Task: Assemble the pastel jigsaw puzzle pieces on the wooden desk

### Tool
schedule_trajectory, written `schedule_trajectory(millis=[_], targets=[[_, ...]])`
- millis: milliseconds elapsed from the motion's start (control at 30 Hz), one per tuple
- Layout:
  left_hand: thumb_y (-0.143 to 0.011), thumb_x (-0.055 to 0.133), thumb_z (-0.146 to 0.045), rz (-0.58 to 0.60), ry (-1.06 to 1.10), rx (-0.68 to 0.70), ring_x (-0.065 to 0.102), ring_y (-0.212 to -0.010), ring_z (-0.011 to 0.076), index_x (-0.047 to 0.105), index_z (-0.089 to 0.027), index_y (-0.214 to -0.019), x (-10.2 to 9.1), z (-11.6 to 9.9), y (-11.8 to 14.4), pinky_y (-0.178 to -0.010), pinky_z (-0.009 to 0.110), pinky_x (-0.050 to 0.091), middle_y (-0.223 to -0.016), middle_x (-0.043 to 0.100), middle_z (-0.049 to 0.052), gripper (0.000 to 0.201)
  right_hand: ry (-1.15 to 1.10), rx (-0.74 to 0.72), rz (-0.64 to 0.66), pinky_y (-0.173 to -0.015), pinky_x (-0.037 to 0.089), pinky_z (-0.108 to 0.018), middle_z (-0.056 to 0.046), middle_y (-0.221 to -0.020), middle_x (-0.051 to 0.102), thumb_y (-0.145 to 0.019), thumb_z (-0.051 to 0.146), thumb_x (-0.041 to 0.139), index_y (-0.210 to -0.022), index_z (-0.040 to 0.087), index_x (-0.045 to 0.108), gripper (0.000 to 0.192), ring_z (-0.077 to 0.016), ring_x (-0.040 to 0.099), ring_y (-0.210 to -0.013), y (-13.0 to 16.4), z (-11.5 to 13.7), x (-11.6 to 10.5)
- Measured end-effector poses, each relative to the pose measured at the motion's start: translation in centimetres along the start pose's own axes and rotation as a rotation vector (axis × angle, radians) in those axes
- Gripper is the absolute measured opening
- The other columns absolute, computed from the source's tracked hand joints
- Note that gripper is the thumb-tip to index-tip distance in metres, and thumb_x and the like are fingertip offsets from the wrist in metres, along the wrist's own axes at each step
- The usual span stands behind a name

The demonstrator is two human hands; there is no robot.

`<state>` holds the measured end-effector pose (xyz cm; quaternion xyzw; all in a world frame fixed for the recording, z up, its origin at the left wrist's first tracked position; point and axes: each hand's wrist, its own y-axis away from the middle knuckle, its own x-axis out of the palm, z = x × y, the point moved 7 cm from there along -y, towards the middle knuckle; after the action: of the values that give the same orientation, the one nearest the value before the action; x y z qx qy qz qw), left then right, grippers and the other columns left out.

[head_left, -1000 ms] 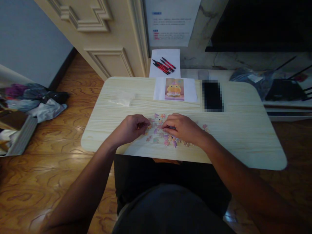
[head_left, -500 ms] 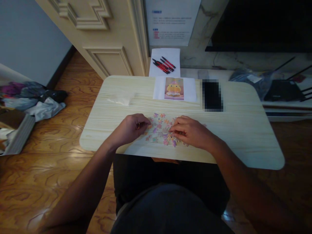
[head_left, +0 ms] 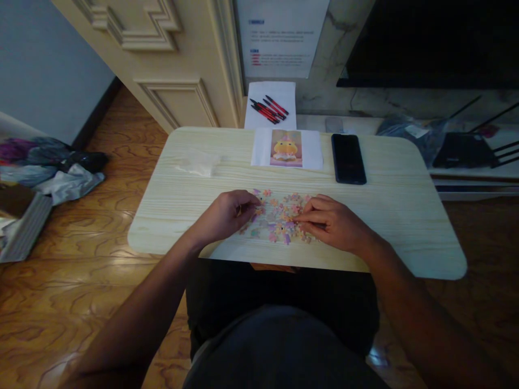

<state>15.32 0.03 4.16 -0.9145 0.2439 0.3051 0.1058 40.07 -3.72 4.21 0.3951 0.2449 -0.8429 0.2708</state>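
Fingertips of the right hand (head_left: pixel 332 224) pinch at puzzle pieces (head_left: pixel 278 219); left hand (head_left: pixel 227 216) curled, contents unclear; lift singly, compare against picture (head_left: pixel 286 148).

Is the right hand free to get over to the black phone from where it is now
Probably yes. The right hand rests on the puzzle pieces, and only bare table lies between it and the phone beyond it.

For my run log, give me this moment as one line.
left hand: on puzzle pieces | right hand: pinching among pieces | table: reference picture, phone, plastic bag
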Motion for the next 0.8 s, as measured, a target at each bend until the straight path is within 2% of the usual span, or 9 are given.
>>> schedule_trajectory(millis=[200,333,467,633,800], targets=[[-0.095,0.068,-0.023,0.019,0.042,-0.001,0.063,-0.067,0.0147,0.079,-0.017,-0.1,0.7,0.0,-0.8,-0.064,0.026,0.049,-0.08,0.075,0.003,0.013,0.068,-0.032,0.04,-0.086,0.056,-0.041,-0.009,-0.105,0.075,-0.106,0.02,0.066,-0.127,0.028,0.086,0.031,-0.0261,0.068,-0.102,0.6,0.9,0.4],[-0.095,0.067,-0.023,0.034,0.043,-0.009,0.062,-0.066,0.0144,0.078,-0.016,-0.095,1.0,0.2,-0.8,-0.063,0.026,0.048,-0.081,0.075,0.004,0.013,0.138,-0.04,0.069,-0.083,0.054,-0.041,-0.009,-0.104,0.074,-0.105,0.019,0.064,-0.126,0.027,0.086,0.032,-0.0254,0.067,-0.097,1.0,1.2,0.9],[-0.094,0.067,-0.02,0.023,0.034,0.007,0.062,-0.067,0.0142,0.078,-0.016,-0.091,1.0,0.1,-1.0,-0.063,0.025,0.047,-0.081,0.075,0.004,0.012,0.107,-0.043,0.055,-0.084,0.055,-0.041,-0.009,-0.106,0.076,-0.105,0.017,0.065,-0.12,0.025,0.087,0.028,-0.0247,0.068,-0.098,1.1,1.3,0.9],[-0.092,0.069,-0.014,-0.019,0.014,0.025,0.063,-0.069,0.014,0.08,-0.016,-0.093,1.0,0.1,-1.7,-0.064,0.025,0.047,-0.081,0.075,0.004,0.011,0.046,-0.059,-0.024,-0.087,0.058,-0.042,-0.009,-0.104,0.075,-0.108,0.02,0.065,-0.128,0.025,0.085,0.028,-0.0257,0.069,-0.101,0.2,1.2,0.9],[-0.091,0.07,-0.009,-0.051,0.003,0.038,0.066,-0.071,0.0138,0.081,-0.015,-0.093,1.0,0.1,-2.6,-0.067,0.025,0.049,-0.085,0.078,0.004,0.013,0.121,-0.045,0.016,-0.085,0.057,-0.041,-0.009,-0.1,0.073,-0.109,0.021,0.066,-0.124,0.021,0.086,0.025,-0.0263,0.067,-0.1,-1.0,1.4,1.5]])
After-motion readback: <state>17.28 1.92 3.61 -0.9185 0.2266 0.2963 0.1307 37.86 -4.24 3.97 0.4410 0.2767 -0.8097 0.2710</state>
